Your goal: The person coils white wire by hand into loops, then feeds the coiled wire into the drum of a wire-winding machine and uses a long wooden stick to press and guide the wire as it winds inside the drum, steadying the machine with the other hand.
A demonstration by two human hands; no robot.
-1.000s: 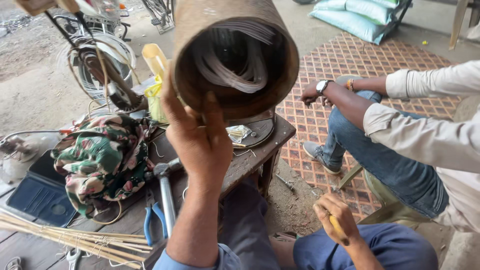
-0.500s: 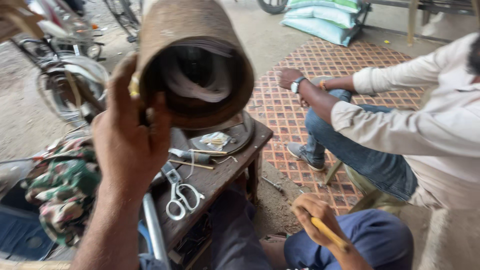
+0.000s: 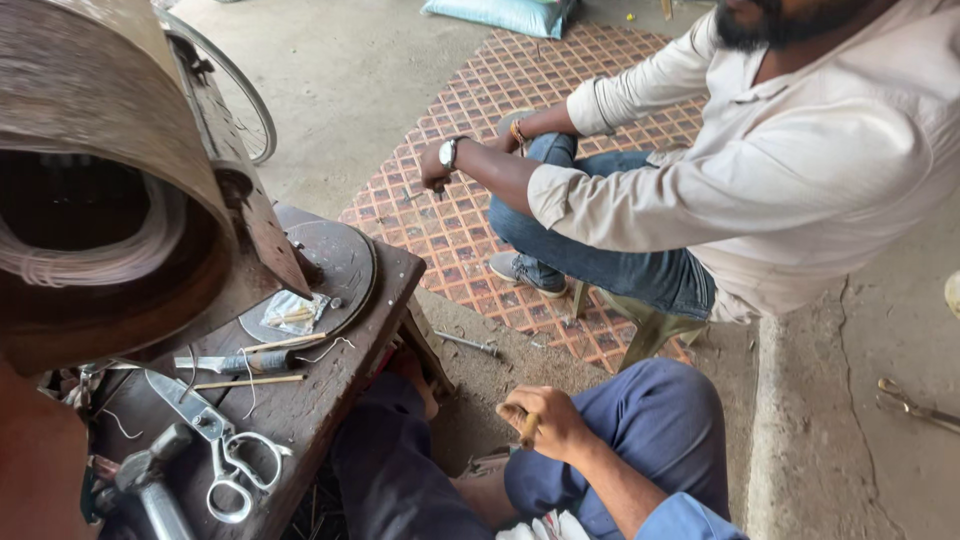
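Observation:
A big rusty metal cylinder [image 3: 110, 90] with copper wire coils [image 3: 100, 265] inside fills the upper left, very close to the camera. My left hand [image 3: 35, 470] shows only as a blurred patch at the bottom left edge, under the cylinder and gripping it. My right hand [image 3: 550, 425] rests on my blue-trousered knee, closed around a short yellowish stick [image 3: 528, 428]. Below the cylinder stands a low dark wooden table [image 3: 330, 370].
On the table lie scissors [image 3: 225, 465], a hammer [image 3: 150, 485], a round metal plate [image 3: 340, 265], a small plastic bag [image 3: 290, 310] and thin sticks. Another person [image 3: 780, 170] in a pale shirt and jeans sits at right over a patterned mat [image 3: 480, 200]. A tool [image 3: 915, 405] lies on the floor.
The cylinder has come closer and shifted left, now covering the upper left. The view has swung right toward the seated person. My right hand has stayed on my knee.

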